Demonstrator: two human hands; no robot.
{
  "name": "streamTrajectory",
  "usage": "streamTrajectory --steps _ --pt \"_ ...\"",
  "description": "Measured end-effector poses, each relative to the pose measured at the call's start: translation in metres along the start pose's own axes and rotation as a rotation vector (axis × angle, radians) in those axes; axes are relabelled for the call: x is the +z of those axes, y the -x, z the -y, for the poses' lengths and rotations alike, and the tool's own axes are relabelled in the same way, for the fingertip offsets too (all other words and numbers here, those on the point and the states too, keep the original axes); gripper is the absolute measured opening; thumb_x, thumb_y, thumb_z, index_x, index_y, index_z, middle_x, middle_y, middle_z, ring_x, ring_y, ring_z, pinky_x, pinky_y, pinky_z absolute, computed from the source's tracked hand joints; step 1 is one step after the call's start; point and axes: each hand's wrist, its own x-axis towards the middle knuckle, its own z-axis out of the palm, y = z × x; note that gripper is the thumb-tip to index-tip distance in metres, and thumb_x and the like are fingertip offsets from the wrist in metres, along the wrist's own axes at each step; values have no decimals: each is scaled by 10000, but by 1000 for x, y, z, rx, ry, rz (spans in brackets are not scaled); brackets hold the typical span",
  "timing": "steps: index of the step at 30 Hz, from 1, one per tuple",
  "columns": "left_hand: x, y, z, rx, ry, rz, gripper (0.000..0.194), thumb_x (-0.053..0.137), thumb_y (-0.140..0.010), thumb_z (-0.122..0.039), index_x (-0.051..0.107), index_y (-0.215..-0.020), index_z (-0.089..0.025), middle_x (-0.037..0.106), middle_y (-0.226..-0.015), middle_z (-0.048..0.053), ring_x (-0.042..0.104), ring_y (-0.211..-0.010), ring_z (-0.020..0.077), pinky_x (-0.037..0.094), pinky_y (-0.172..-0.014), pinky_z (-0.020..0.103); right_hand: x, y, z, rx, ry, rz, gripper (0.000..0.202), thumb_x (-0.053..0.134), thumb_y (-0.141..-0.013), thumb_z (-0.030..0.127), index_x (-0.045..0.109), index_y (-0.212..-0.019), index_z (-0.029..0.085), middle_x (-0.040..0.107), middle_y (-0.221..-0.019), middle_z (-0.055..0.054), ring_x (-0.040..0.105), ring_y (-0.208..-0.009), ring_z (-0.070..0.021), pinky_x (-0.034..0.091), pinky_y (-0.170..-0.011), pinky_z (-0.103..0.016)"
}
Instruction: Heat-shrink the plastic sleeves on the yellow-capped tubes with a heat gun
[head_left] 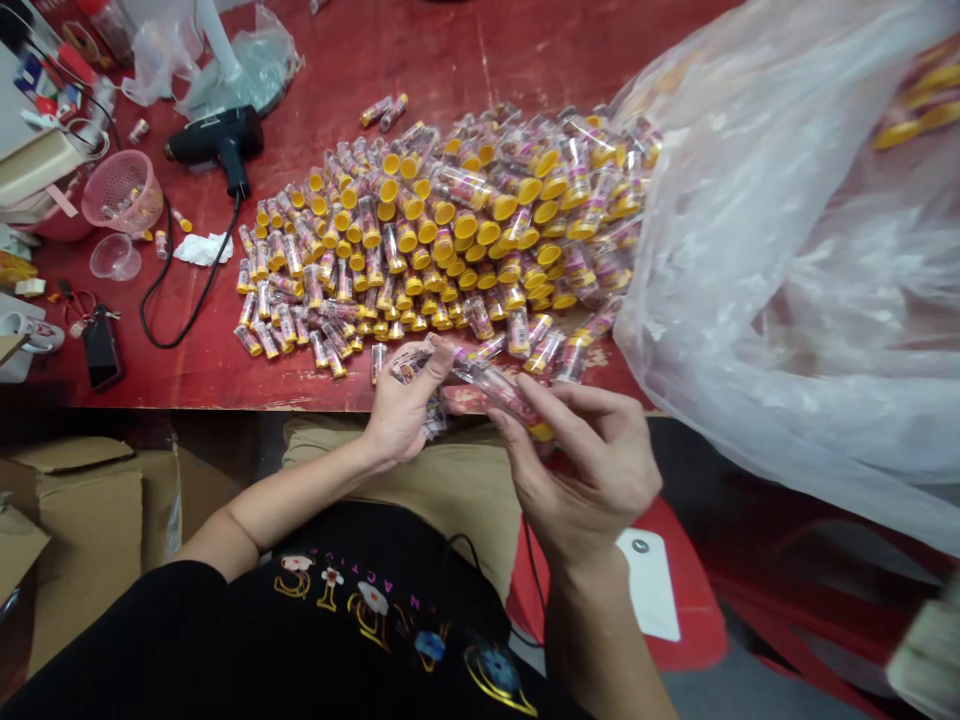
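My right hand (589,450) pinches a small clear plastic tube (502,388) with a yellow end between thumb and fingers, just past the table's front edge. The tube points up and left toward my left hand (401,410). That hand is closed on a bunch of printed clear plastic sleeves (433,418), partly hidden by the palm. Its thumb and fingertips are close to the far end of the tube; whether they touch it I cannot tell. Right behind both hands lies a large heap of similar yellow-capped tubes (405,235).
A big translucent plastic bag (720,240) covers the table's right side. To the left lie a black heat gun (217,140) with its cord, a pink basket (124,190), a crumpled tissue (202,249) and a phone (102,348). Cardboard (90,530) stands below left.
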Motion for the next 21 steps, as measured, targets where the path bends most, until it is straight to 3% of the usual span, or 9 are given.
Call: streamTrajectory --steps 2,4,7,10,15,21 --pt "1 3 -1 20 -14 38 640 977 -523 -551 630 -918 -185 672 -827 -28 581 -606 68 476 -499 170 -1 1 3 71 -69 26 558 735 -890 157 646 -1402 360 672 -1131 -75 670 -1020 -232 595 -883 -412" --pt "2 4 -3 24 -18 63 666 987 -525 -521 650 -995 -190 707 -885 -5 603 -614 78 482 -502 177 -4 1 6 154 -196 133 526 638 -957 178 601 -1452 353 651 -1237 -87 645 -1148 -250 567 -977 -462" --pt "0 2 -6 13 -32 83 736 974 -576 -507 660 -1168 -204 747 -991 37 636 -608 86 474 -494 181 -9 3 7 216 -351 282 505 579 -988 183 586 -1467 342 641 -1300 -91 653 -1160 -238 582 -951 -436" --pt "-2 0 -8 -9 -32 118 822 970 -615 -465 615 -1318 -231 761 -1078 69 719 -687 131 452 -473 162 -10 6 5 230 -304 172 483 695 -926 192 660 -1389 326 708 -1182 -79 698 -1018 -227 609 -848 -390" --pt "2 1 -7 -47 31 85 768 914 -731 -424 565 -1392 -247 766 -1123 76 780 -881 200 513 -518 141 2 13 3 86 -139 -113 441 795 -846 149 744 -1264 281 755 -1047 -58 720 -915 -217 606 -805 -364" --pt "7 7 -4 -34 74 68 738 900 -759 -359 560 -1405 -248 751 -1177 76 765 -1017 242 607 -633 197 10 18 -2 -56 -14 -226 515 826 -807 100 737 -1278 288 755 -1137 -60 741 -903 -215 613 -810 -351"
